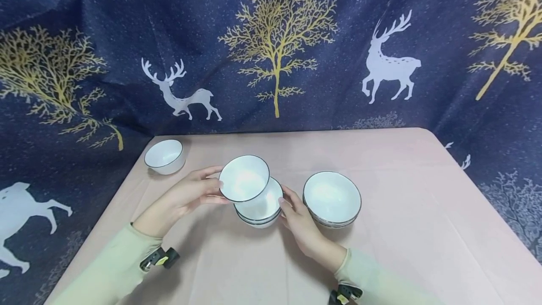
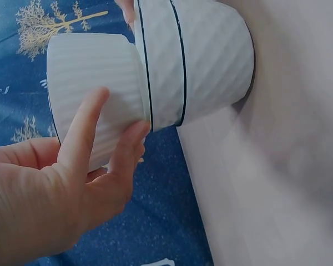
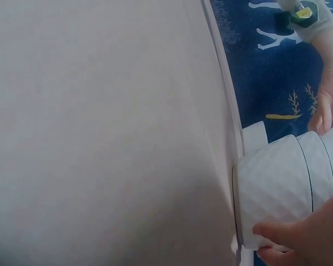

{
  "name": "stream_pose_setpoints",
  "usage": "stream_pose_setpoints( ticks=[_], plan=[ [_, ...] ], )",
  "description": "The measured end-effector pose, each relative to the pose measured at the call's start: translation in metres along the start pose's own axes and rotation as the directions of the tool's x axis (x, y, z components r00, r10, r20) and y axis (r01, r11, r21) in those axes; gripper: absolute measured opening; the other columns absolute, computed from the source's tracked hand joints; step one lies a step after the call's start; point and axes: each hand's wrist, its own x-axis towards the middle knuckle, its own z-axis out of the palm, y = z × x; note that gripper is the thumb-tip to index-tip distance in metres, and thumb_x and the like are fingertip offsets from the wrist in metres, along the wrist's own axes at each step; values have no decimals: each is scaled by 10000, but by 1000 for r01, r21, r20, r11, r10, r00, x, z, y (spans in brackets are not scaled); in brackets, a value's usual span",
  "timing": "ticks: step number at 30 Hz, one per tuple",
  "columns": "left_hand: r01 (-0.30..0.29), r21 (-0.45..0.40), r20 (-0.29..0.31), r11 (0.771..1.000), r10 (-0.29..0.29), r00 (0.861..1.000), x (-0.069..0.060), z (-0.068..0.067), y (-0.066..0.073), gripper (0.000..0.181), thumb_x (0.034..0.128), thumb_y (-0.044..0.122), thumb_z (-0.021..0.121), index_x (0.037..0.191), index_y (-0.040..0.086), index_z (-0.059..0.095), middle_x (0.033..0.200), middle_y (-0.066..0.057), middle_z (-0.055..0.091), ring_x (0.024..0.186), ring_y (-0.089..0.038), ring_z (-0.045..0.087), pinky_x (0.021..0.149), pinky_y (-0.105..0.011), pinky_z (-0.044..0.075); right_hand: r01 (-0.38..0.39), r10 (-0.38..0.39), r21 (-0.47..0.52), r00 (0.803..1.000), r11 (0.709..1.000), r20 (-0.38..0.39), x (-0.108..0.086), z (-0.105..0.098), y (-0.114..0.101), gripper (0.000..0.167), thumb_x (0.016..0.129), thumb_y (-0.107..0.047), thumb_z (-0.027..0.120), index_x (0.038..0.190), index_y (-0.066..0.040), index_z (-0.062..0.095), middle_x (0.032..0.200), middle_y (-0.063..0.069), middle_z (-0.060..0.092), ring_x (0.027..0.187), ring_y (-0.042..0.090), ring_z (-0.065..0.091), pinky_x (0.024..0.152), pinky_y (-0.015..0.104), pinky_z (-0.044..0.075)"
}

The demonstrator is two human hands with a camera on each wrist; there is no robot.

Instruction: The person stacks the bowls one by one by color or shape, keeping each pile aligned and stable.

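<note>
White bowl (image 1: 244,173), dark rim, ribbed sides; tilted over the central stack (image 1: 260,211), gripped by the left hand's (image 1: 190,194) fingers. Right hand's (image 1: 302,227) fingers grip that stack on the table (image 1: 406,201). Risk: loosened hold, likely slip, chipped rims. Lettering: backdrop (image 1: 195,22), "The milu deers"; line above cropped.

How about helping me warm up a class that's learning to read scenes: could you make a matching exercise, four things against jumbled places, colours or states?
1. Left hand
2. Right hand
3. Lone bowl
4. Backdrop

A. near the table's far left corner
B. grips a stack
C. dark blue, with deer
D. holds up a single bowl

Pairs: 1-D, 2-B, 3-A, 4-C
</note>
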Motion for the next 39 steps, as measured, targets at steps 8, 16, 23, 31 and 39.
stream_pose_setpoints(
  ticks=[8,16,23,31,39],
  plan=[
    [3,39,29,999,-4,1000,5,7,0,649,878,-27,502,1463,-95,231,1122,-239,580,871,-237,668,865,-421,597,2,-2,28,1000,1000,11,0,-1,0,501,1048,-183,367,1514,-61,231,1561,197,196,1371,407,303,1148,529,312],
    [35,64,-3,997,-35,999,8,13,0,625,881,-50,502,1456,-99,263,1170,-297,494,848,-233,665,846,-409,604,-8,7,51,1000,999,18,0,0,0,501,1051,-179,346,1517,-53,211,1569,194,166,1391,399,263,1155,519,302],
    [57,76,-35,996,-54,998,14,16,-2,626,874,-64,523,1452,-97,283,1145,-283,462,839,-249,663,820,-402,612,4,-6,77,1000,997,17,-3,-1,-2,506,1051,-175,347,1517,-41,201,1565,209,163,1395,407,245,1158,532,287],
    [57,101,-50,993,-53,997,19,22,-6,617,838,-84,554,1416,-117,340,1074,-252,511,782,-235,657,768,-385,627,-20,17,77,999,997,30,-2,-1,-3,524,1056,-195,320,1521,-28,147,1576,202,117,1416,387,205,1175,508,269],
    [97,160,-113,982,-79,990,23,24,-9,554,848,-110,564,1383,-93,422,977,-203,531,741,-210,634,732,-361,635,-7,3,99,999,995,43,-1,-1,-1,503,1057,-172,293,1521,-30,161,1581,191,104,1430,370,173,1177,509,266]
  ],
)
